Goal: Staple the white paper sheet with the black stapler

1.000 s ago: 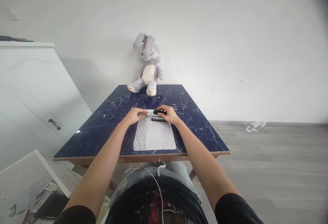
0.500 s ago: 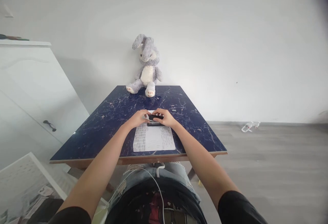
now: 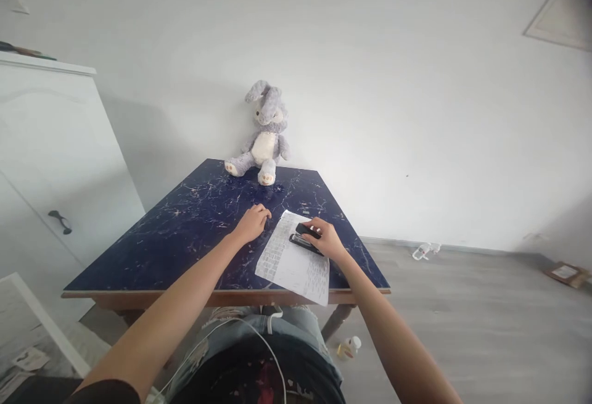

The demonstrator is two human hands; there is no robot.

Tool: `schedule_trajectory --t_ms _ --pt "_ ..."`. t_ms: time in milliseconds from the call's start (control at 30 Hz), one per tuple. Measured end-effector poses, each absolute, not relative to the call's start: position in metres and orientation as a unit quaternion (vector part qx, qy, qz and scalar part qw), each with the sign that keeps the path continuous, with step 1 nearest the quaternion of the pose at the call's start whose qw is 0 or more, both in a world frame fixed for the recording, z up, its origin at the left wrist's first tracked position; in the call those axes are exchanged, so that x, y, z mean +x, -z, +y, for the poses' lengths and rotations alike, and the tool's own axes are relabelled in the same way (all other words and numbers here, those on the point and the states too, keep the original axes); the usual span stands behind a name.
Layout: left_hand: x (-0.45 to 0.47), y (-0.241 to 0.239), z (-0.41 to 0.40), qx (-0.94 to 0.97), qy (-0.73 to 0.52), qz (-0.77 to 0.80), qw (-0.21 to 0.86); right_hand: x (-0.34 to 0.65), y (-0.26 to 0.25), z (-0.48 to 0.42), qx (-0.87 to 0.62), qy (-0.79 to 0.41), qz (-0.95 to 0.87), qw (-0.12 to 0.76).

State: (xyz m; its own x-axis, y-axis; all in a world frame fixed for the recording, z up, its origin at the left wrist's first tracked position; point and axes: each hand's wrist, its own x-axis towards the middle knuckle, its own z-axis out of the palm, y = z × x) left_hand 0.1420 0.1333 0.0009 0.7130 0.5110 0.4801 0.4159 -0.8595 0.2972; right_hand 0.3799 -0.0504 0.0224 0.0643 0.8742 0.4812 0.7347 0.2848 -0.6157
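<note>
A black stapler (image 3: 307, 240) lies over the upper right part of a sheet of paper (image 3: 296, 265) with handwriting or print on it. My right hand (image 3: 327, 239) is closed around the stapler's right end, with thumb and fingers on its upper arm. The stapler's top arm looks raised from its base. The sheet is turned at an angle, and its lower right corner hangs past the table's front edge. Left of the sheet, my left hand (image 3: 252, 222) is just above or on the tabletop, fingers loosely bent and apart, holding nothing.
The dark blue marbled table (image 3: 185, 231) carries a grey plush rabbit (image 3: 264, 139) at its back, against the wall. A small staple-like piece (image 3: 306, 212) lies beyond the sheet. A white cabinet (image 3: 55, 145) stands left. A bottle (image 3: 349, 347) is on the floor.
My left hand has let go and moved left, away from the stapler and paper. My right hand has shifted right with the stapler, and the sheet has turned and slid toward the front edge.
</note>
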Motion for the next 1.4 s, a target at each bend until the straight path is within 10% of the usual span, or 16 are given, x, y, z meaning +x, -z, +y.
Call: schedule_trajectory --t_ms 233,467,833,1400 --pt "0.152 0.007 0.109 0.977 -0.126 0.129 0.116 0.415 -0.006 -0.043 -0.585 -0.194 -0.643 0.454" --pt "0.146 -0.011 0.1 0.977 -0.139 0.149 0.07 0.439 0.001 0.012 -0.654 -0.052 -0.652 0.381" --pt "0.122 -0.008 0.123 0.964 -0.126 0.226 0.062 0.387 0.019 0.079 -0.69 -0.081 -0.718 0.054" --pt "-0.071 0.01 0.221 0.853 -0.221 0.465 0.09 0.144 0.003 0.236 -0.584 -0.145 -0.795 0.075"
